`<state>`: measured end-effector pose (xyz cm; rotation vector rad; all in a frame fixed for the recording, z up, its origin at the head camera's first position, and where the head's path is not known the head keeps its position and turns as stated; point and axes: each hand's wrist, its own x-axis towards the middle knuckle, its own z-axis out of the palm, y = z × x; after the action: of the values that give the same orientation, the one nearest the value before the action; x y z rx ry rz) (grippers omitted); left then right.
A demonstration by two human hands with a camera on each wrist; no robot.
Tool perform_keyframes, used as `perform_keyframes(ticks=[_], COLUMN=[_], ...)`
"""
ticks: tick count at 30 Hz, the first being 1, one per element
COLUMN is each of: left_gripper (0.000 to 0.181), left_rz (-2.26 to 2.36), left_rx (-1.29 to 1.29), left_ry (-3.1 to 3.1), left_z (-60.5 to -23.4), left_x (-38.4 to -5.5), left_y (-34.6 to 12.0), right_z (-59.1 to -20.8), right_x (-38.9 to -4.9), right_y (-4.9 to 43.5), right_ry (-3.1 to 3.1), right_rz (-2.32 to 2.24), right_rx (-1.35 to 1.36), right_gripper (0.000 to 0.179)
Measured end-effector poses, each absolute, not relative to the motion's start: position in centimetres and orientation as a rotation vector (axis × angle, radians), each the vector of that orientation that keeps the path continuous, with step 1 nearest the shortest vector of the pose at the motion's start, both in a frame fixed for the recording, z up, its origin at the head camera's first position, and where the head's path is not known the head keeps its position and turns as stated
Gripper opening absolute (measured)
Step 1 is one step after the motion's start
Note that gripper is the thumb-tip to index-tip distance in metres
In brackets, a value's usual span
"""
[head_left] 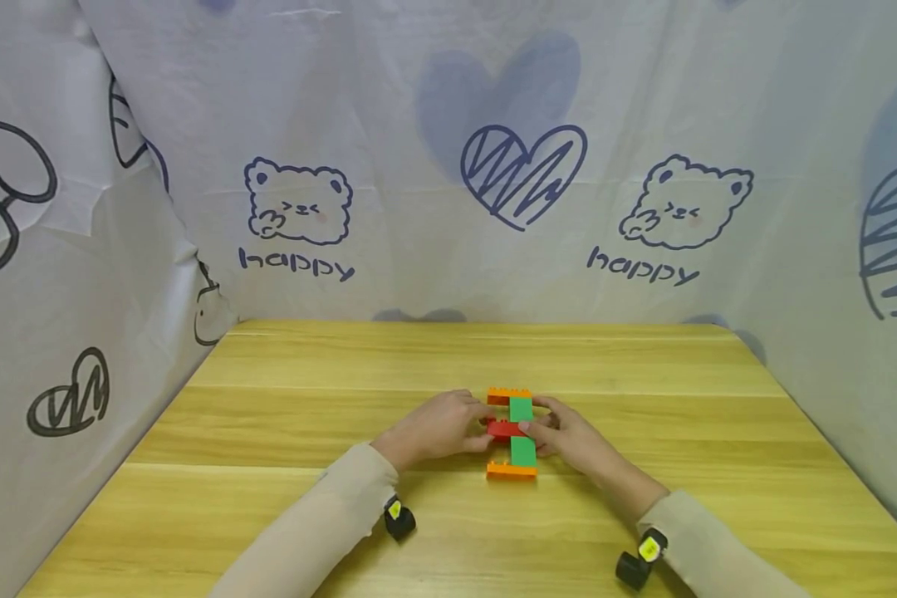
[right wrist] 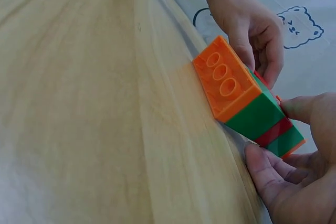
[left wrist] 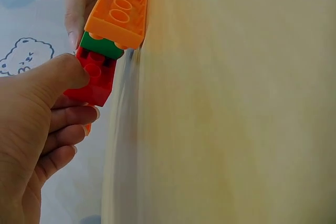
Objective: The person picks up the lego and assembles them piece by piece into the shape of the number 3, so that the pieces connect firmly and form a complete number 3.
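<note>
Both hands are on a toy building-brick assembly above the table. In the head view, an orange brick (head_left: 510, 393) is at its far end and another orange brick (head_left: 512, 473) at its near end. Between them sit two green bricks (head_left: 523, 452) with a red brick (head_left: 504, 429) in the middle. My left hand (head_left: 437, 425) pinches the red brick's left end; the left wrist view shows its thumb on the studs of the red brick (left wrist: 100, 90). My right hand (head_left: 579, 440) grips the right side, thumb and fingers around the green part (right wrist: 257, 114). The fingers partly hide the middle.
A light wooden table (head_left: 306, 357) extends around the hands. White cloth (head_left: 404, 249) printed with bears and hearts hangs behind it and at both sides. Each sleeve carries a small black wrist camera (head_left: 399, 521).
</note>
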<state>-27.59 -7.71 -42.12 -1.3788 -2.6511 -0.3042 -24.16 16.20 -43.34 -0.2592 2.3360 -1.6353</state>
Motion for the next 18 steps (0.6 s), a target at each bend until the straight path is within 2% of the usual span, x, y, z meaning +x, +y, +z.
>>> perform_keyframes(ticks=[7, 18], left_gripper=[0.026, 0.031], left_rz=[-0.34, -0.459], left_rx=[-1.39, -1.369], left_ry=[-2.691, -2.768], left_z=[-42.2, -42.7], left_x=[-27.7, -28.2], left_y=[-7.5, -7.6], right_z=[-43.6, -43.6], right_x=[-24.6, -25.3], right_y=[16.3, 16.4], right_ry=[2.312, 2.27], right_rz=[-1.62, -1.611], right_rx=[-0.233, -0.196], right_gripper=[0.074, 0.073])
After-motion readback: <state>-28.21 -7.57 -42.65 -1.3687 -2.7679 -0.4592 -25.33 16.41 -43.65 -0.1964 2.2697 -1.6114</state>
